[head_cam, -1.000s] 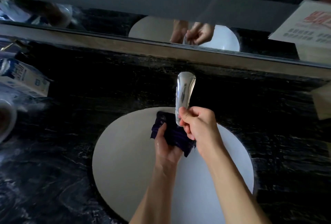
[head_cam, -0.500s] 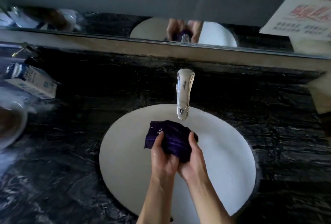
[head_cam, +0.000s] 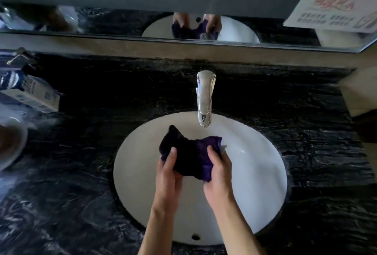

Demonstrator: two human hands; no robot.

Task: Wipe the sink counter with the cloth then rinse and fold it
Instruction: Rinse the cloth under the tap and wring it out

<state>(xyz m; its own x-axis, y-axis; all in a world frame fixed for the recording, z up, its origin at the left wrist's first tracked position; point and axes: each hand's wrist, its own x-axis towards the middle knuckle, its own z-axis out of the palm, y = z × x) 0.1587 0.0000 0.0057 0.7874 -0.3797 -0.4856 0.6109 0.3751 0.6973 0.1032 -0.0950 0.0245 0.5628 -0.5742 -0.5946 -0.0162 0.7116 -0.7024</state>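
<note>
A dark purple cloth [head_cam: 189, 156], bunched and wet-looking, hangs over the white oval sink basin [head_cam: 255, 173]. My left hand [head_cam: 168, 175] grips its left side with the thumb on top. Its right side is gripped by my right hand [head_cam: 219, 171]. The two hands are a little apart, stretching the cloth between them. The chrome faucet [head_cam: 205, 99] stands just beyond the cloth, spout above the basin's far edge. Whether water runs I cannot tell. The black marble counter [head_cam: 71, 193] surrounds the basin.
A blue and white carton [head_cam: 30, 93] lies on the counter at far left, with a round bowl-like object [head_cam: 10, 146] at the left edge. A mirror [head_cam: 122, 20] runs along the back wall, and a printed notice [head_cam: 334, 8] is on it at right.
My right hand left the faucet and came down onto the cloth. Both hands then drew apart, spreading the bunched cloth wider over the basin.
</note>
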